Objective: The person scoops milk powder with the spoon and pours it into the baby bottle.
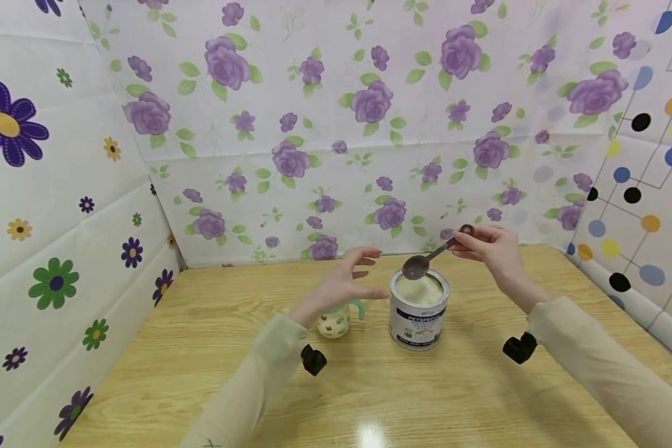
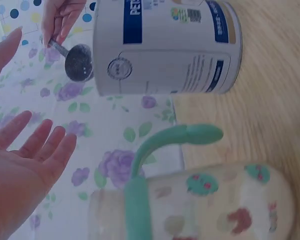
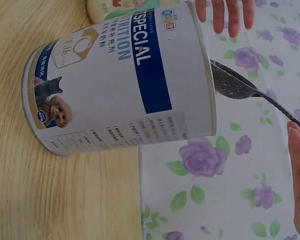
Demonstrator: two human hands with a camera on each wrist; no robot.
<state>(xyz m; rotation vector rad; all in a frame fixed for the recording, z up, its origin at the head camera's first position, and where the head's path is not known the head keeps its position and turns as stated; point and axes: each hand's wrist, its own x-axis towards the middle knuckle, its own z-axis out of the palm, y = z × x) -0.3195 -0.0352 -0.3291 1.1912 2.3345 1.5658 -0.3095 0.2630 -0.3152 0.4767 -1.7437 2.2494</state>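
My right hand (image 1: 490,249) pinches the handle of a dark spoon (image 1: 416,267), whose bowl hangs over the mouth of a white milk powder can (image 1: 417,323). Pale powder (image 1: 420,289) fills the can close to its rim. My left hand (image 1: 350,280) is held in the air left of the can, thumb and fingers spread apart, holding nothing. Below that hand stands a baby bottle (image 1: 333,325) with a green handle, partly hidden in the head view. The left wrist view shows the bottle's printed side (image 2: 225,205) and its curved green handle (image 2: 175,137).
Can and bottle stand on a light wood-grain table (image 1: 246,373). Behind it hangs a white cloth with purple roses (image 1: 291,155). Patterned cloths also close off the left and right sides. A black wrist camera (image 1: 519,347) sits below the right cuff, another (image 1: 313,359) below the left.
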